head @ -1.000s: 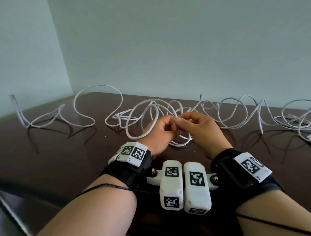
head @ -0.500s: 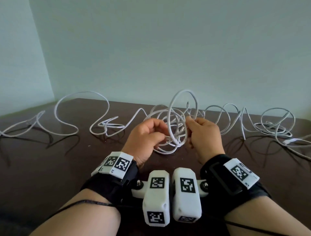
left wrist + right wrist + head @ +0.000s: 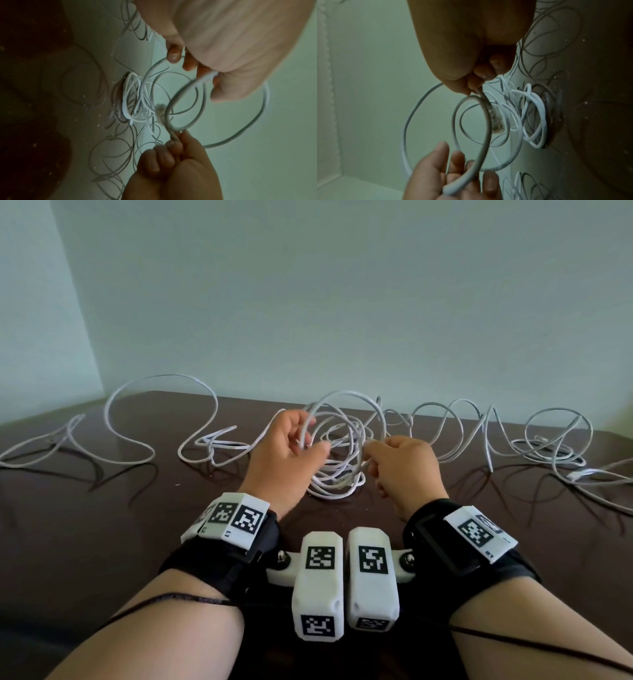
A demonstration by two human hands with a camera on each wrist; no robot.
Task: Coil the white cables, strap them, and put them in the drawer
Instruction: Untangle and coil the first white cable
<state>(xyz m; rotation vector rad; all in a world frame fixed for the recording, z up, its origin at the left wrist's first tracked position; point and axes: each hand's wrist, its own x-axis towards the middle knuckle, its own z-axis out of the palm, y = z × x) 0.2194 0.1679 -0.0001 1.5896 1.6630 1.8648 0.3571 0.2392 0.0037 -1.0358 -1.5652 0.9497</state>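
A long white cable (image 3: 161,419) sprawls in loops across the dark table (image 3: 85,525). Part of it lies in a small coil (image 3: 337,486) between my hands. My left hand (image 3: 308,440) is raised, its fingers loosely curled round a loop of the white cable (image 3: 481,152) that runs across its palm (image 3: 436,180). My right hand (image 3: 371,453) pinches the same cable just behind its clear plug (image 3: 496,120). In the left wrist view the right hand's fingertips (image 3: 173,143) pinch the cable and the plug (image 3: 160,108) hangs in the loop. No strap or drawer is in view.
More white cable (image 3: 548,446) lies tangled at the table's right side, with a connector end (image 3: 582,474) near the edge. A pale green wall (image 3: 342,302) stands close behind the table. Bare dark tabletop lies in front of my wrists.
My left hand has lifted and moved left, its fingers loosening round the loop. The hands stand further apart and the loop between them has widened. The right hand keeps its pinch.
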